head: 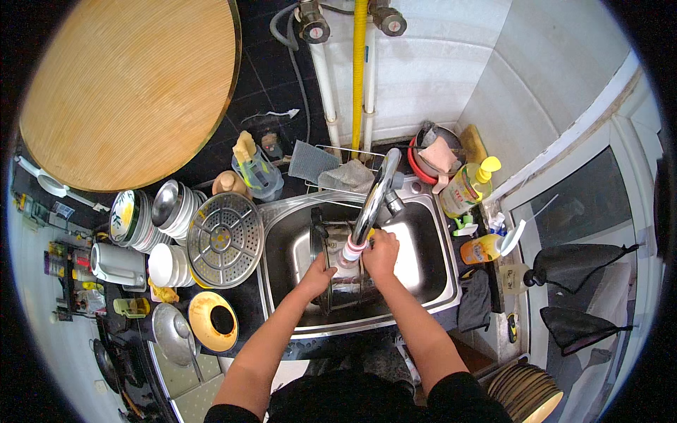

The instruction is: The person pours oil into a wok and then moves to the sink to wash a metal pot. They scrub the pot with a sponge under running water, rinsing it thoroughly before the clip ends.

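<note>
A shiny metal pot with a dark rim and a black handle stands tipped on its side in the stainless steel sink. My left hand grips its rim, thumb towards the middle of the sink. On the pot's right side, my right hand is curled with its fingers bent. A small yellow thing, perhaps a sponge, shows at its fingertips. The chrome faucet arches over the pot, its white and pink nozzle between my hands. The faucet hides part of the pot and the right fingertips.
Left of the sink are a perforated steamer plate, stacked bowls and a yellow-edged enamel dish. A wire rack with cloths stands behind the faucet. To the right are a dish soap bottle, a spray bottle and a dark cloth.
</note>
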A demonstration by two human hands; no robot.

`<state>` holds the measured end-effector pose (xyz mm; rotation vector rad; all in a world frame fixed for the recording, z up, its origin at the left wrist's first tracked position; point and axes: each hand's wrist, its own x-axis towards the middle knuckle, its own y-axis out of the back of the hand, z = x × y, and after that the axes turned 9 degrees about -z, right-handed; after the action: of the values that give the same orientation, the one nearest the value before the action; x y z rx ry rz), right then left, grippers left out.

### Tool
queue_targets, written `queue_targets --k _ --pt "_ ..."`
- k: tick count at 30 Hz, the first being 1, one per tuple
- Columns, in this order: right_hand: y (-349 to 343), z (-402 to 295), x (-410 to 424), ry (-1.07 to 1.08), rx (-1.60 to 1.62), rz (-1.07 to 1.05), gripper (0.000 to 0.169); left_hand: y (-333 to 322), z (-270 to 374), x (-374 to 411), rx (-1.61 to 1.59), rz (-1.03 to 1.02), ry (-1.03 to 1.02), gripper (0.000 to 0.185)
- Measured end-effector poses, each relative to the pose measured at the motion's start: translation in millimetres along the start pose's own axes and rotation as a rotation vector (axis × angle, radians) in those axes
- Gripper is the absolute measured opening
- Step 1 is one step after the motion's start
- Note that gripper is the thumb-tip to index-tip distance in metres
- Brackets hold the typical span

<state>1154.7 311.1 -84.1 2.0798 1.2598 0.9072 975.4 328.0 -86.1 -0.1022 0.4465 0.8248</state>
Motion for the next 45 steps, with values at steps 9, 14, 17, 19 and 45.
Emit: queue_targets --k 9,14,17,19,45 --pt "-35.0 -18.7 -26.9 -0.093 0.198 -0.173 0.014 -1.1 -9.9 -11.0 -0.005 -0.034 0.144 0.065" --pt "-39.4 -40.1 -23.6 -0.052 0.507 -0.071 0.016 -6.2 -11.6 -9.7 -0.064 -0.060 -0.036 0.072" --pt "-32.9 -29.5 -27.6 0.147 0.274 -0.176 0.013 -9.9 6.6 -18.1 -0.059 -0.087 0.015 0.074" --pt "-31.5 -27.7 -24.7 -0.037 0.461 -0.167 0.011 -6.3 0.7 -15.3 0.024 -0.072 0.070 0.074" --pt "2.8 -36.5 -35.6 0.214 0.008 -0.102 0.016 -12.5 4.5 -33.2 0.209 -0.079 0.003 0.067"
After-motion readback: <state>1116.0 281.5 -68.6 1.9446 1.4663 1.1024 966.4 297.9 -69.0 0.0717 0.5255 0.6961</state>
